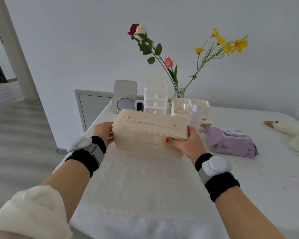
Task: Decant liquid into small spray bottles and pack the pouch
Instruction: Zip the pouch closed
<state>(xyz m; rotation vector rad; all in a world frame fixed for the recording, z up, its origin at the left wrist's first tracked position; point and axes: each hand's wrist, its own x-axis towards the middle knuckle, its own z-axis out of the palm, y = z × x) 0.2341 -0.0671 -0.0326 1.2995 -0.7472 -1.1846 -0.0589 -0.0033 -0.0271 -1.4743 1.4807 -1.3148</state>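
Pouch: the cream, box-shaped fabric pouch [150,135] with two brass studs on its top strap is held over the middle of the white-clothed table [145,187], its front face toward the camera; whether its base touches the cloth cannot be told
Zip: it appears to be closed along the top edge
Left hand: the left hand [103,132] is clamped on the pouch's left end, with the fingers hidden behind it
Right hand: the right hand [185,144] is clamped on the right end, with the red-nailed thumb pressed on the front face and the fingers out of sight behind
Liquid: a tall clear plastic bottle with a white cap [195,114] stands just behind the pouch's right end, beside a cream plastic organiser tray [205,105]
Spray bottles: none can be made out
Nearby: a lilac pack of wet wipes [231,144] lies to the right, apart from the pouch
Step in hand: judged to be the setting down and opening of the pouch, with no decanting seen yet
Done well: the pouch is best kept level and lowered flat onto bare cloth, clear of the capped bottle behind — a knock there could tip it; one end should be steadied while the zip is drawn, since the soft body is likely to slide
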